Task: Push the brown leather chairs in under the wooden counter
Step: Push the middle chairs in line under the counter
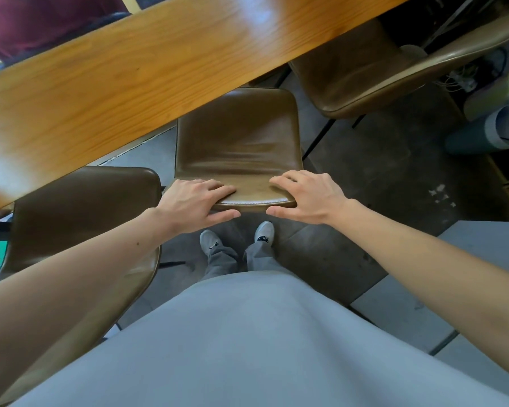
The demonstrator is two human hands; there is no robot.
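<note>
Standing partly under the near edge of the counter point(106, 83), the left chair point(80, 218) sits just beside the middle chair point(235, 142), whose far end reaches under that same edge. On the top edge of the middle chair's backrest, the left hand point(194, 201) grips the left part, fingers over the top and thumb below, and the right hand point(309, 198) clasps the right part the same way. Further right, the right chair point(365, 71) stands turned at an angle, its far part under the counter's edge.
</note>
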